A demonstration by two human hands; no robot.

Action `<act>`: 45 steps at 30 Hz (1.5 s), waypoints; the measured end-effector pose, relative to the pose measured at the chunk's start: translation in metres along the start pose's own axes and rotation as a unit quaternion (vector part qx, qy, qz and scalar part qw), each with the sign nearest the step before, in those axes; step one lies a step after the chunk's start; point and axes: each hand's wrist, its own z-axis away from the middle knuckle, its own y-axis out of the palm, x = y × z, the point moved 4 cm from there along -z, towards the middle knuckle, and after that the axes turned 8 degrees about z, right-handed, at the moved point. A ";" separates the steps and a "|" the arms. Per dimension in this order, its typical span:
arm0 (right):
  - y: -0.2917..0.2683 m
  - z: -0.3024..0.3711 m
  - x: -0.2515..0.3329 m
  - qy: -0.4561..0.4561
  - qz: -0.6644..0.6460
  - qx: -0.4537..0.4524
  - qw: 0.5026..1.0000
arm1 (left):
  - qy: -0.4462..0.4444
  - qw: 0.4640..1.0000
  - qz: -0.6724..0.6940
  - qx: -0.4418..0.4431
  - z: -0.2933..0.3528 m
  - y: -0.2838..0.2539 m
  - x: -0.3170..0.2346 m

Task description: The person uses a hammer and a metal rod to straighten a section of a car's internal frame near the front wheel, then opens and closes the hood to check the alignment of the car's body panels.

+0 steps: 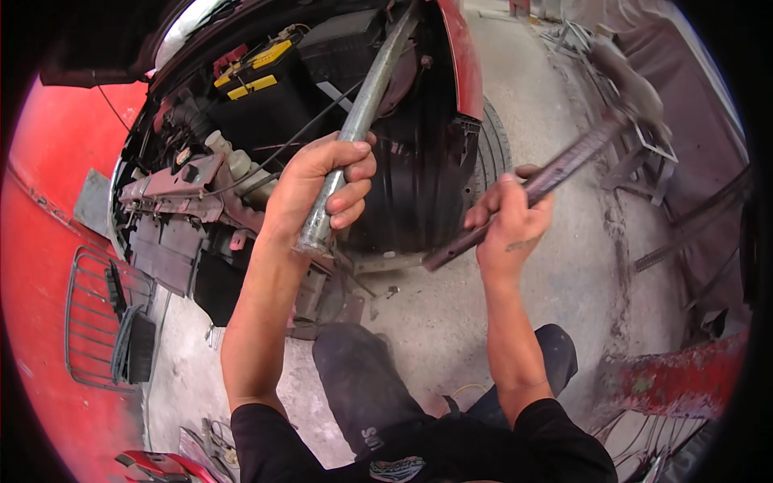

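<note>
My left hand [318, 181] is closed round a long silver metal pipe [377, 84], close to its near end. The pipe slants up and away over the engine bay, and its far end reaches the upper edge of the view. In my right hand [514, 217] is a dark brownish metal bar [573, 159], gripped nearer its lower end. That bar tilts up to the right over the floor, and motion blurs it somewhat. The two are apart from each other. Just beyond my hands is a red car's exposed engine bay, with a black inner wheel-arch liner [407, 193].
A black car battery with yellow strips [262, 68] sits in the engine bay. The red fender [460, 60] and a tyre [495, 145] stand at its right. Metal stands [644, 165] line the right wall. A wire rack [101, 322] lies at left, beside red bodywork [36, 282].
</note>
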 end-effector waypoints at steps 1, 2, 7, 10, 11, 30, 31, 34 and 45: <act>0.004 -0.003 -0.001 0.003 0.003 0.006 1.000 | 0.001 1.000 0.005 0.006 0.000 0.000 -0.001; 0.009 -0.006 -0.005 -0.006 -0.018 -0.007 1.000 | 0.002 1.000 0.002 -0.002 0.000 0.000 -0.001; 0.030 0.001 -0.046 0.099 0.190 0.188 0.959 | -0.006 0.994 0.107 -0.037 0.005 -0.001 -0.008; 0.023 0.002 -0.053 0.094 0.151 0.245 0.953 | 0.008 0.999 -0.049 0.001 0.006 -0.003 -0.006; 0.014 0.009 -0.053 0.108 0.134 0.222 0.960 | -0.007 0.999 -0.048 -0.004 0.009 -0.006 0.003; 0.005 0.002 -0.011 0.016 0.005 0.009 1.000 | 0.017 1.000 0.017 -0.017 -0.001 0.005 0.007; 0.014 0.002 -0.017 0.026 0.009 0.021 0.999 | 0.021 0.999 0.019 -0.019 0.001 0.006 0.006; 0.035 0.000 -0.038 0.082 0.160 0.181 0.967 | 0.007 0.998 0.060 -0.025 0.007 0.009 -0.003; -0.035 0.029 -0.038 0.099 0.151 0.219 0.959 | 0.012 0.999 -0.031 0.000 0.022 -0.016 0.025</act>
